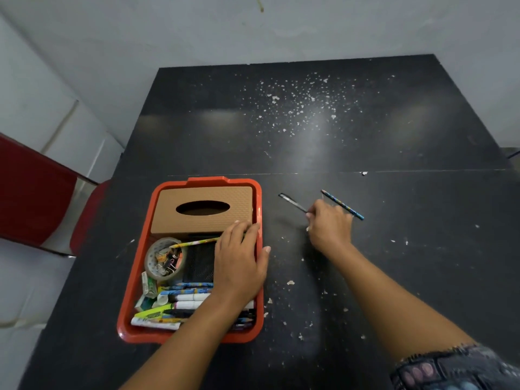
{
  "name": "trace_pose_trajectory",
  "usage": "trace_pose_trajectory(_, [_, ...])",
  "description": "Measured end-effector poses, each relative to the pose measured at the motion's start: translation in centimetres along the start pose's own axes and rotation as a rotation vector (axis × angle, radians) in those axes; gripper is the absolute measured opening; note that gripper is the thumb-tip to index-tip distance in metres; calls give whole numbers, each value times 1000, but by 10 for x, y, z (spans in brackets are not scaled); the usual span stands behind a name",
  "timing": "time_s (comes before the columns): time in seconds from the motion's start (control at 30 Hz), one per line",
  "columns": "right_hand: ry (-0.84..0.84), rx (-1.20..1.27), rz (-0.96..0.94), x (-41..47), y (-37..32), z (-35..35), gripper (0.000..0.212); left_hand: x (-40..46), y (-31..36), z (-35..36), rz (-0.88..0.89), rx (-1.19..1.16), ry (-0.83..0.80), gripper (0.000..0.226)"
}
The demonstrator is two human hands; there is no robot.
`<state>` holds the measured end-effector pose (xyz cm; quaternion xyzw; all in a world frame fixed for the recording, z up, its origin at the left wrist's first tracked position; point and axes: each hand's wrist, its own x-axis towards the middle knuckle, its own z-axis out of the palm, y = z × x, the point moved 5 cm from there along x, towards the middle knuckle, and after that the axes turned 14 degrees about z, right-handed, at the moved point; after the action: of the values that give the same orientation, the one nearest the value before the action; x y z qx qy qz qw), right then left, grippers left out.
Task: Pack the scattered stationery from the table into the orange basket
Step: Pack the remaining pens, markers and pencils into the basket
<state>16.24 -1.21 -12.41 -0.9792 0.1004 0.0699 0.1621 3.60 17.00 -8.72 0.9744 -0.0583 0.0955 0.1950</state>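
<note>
My patterned sleeve (455, 367) fills the lower right of the frame, and from it my right hand (329, 223) reaches up to centre right, where the last two loose pieces lie on the black table (365, 130): a dark pen (292, 202) and a blue patterned pencil (342, 204). My fingers are curled down over their near ends and seem to pinch the pen's end; whether I also have the pencil I cannot tell. To do this well I should gather both together, lift them level and carry them left. My left hand (239, 260) lies over the orange basket (132, 277) at lower centre left, fingers fairly straight, their tips on a yellow pencil (194, 243) beside the tan tissue box (202, 209); it steadies the basket.
</note>
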Motion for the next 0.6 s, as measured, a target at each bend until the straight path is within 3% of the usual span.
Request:
trace_pose_trajectory(0.23, [-12,182,-144,-91,-28,-11,9,-27,-11,-26,73,-16,209,42])
trace_pose_trajectory(0.37, [-10,138,-305,-132,-46,-12,8,-43,-17,-34,191,41,221,41])
trace_pose_trajectory(0.5, [-50,108,-412,-154,-62,-9,13,-59,-32,-40,233,53,247,19])
trace_pose_trajectory(0.6, [-35,153,-400,-162,-68,-6,17,-67,-42,-45,227,98,213,24])
